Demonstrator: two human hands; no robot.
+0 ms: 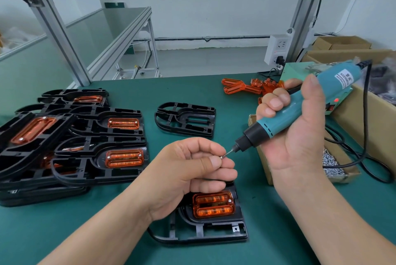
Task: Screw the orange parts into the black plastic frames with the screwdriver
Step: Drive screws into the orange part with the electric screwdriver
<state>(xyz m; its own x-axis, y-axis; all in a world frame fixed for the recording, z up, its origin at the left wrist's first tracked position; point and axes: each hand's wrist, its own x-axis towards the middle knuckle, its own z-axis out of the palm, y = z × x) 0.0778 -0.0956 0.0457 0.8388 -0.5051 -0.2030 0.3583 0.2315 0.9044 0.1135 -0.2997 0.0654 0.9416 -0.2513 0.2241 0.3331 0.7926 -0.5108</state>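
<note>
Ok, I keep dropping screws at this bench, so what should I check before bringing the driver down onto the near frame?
1. Right hand grips the screwdriver firmly: ok.
2. Left hand pinches the screw at the bit: ok.
3. Screw seated straight on the bit: cannot tell.
4. Orange part sits in the near black frame: ok.
5. Open screw hole left on it: cannot tell; only one fitted screw shows, at its right end.
6. Cord hangs right of the frame: ok.
</note>
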